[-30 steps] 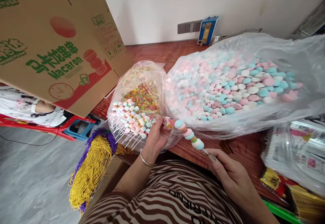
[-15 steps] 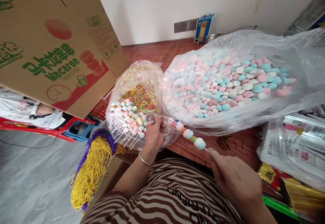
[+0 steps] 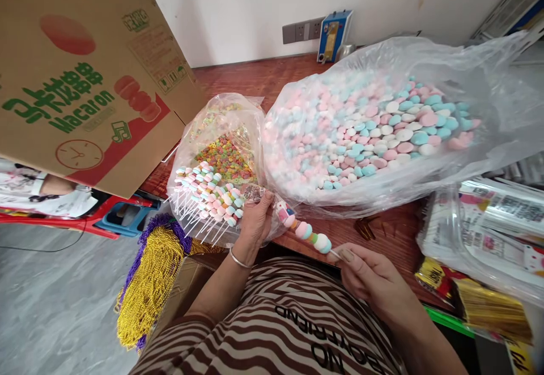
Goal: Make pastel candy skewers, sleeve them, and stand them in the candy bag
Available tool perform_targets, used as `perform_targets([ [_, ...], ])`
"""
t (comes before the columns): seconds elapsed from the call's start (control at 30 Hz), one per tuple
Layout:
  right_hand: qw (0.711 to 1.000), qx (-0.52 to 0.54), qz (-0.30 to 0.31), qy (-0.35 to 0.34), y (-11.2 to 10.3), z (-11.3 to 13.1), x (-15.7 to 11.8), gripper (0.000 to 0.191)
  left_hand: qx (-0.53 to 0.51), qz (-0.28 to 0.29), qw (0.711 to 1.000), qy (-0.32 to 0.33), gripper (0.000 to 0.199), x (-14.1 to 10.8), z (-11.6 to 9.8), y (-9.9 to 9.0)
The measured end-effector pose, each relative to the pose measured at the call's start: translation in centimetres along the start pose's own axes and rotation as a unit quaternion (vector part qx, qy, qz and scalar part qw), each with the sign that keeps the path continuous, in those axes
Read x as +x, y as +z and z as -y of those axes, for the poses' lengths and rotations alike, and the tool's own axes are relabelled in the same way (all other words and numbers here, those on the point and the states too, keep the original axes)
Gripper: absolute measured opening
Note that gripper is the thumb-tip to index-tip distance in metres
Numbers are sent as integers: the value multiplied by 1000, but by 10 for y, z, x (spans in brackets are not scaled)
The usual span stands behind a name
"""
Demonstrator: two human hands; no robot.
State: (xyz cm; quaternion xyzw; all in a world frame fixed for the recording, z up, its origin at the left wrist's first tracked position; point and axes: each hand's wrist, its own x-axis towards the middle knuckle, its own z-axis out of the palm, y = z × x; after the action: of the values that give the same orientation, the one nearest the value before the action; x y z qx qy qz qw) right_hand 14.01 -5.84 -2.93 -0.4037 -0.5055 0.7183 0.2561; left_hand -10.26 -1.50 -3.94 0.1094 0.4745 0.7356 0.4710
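Observation:
My right hand [image 3: 374,281] pinches the white stick of a marshmallow skewer [image 3: 312,238], strung with pink, blue and white sweets and small coloured rings. The skewer's far end sits inside a clear printed wrapper [image 3: 284,212]. My left hand [image 3: 257,219] is closed on that wrapper, whose crumpled end sticks out past the thumb. Beside my left hand, a pile of finished skewers [image 3: 212,194] lies on a clear bag of coloured ring candies [image 3: 232,157], sticks pointing toward me.
A large clear bag of loose marshmallows [image 3: 382,137] lies on the wooden table [image 3: 272,72]. A tall cardboard box [image 3: 97,131] stands left, a blue device [image 3: 334,38] by the wall. Plastic packs [image 3: 493,222] and gold twist ties [image 3: 488,312] lie right. Gold beads [image 3: 148,284] hang lower left.
My right hand has moved left and slightly up, pushing the skewer deeper into the wrapper, so the printed part now sits over its end. The whole view has shifted slightly.

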Motion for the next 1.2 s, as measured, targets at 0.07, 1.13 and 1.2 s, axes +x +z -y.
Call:
perform_targets([
  [0.07, 998, 60, 22, 28, 3, -4, 2, 50, 18, 22, 1000, -5, 35, -1, 2, 1],
  [1.13, 979, 201, -18, 35, 34, -15, 23, 42, -176, 135, 963, -154, 11, -22, -5, 50],
  [1.2, 990, 136, -29, -2, 37, -16, 24, 40, -168, 117, 967, -149, 13, -23, -2, 54],
])
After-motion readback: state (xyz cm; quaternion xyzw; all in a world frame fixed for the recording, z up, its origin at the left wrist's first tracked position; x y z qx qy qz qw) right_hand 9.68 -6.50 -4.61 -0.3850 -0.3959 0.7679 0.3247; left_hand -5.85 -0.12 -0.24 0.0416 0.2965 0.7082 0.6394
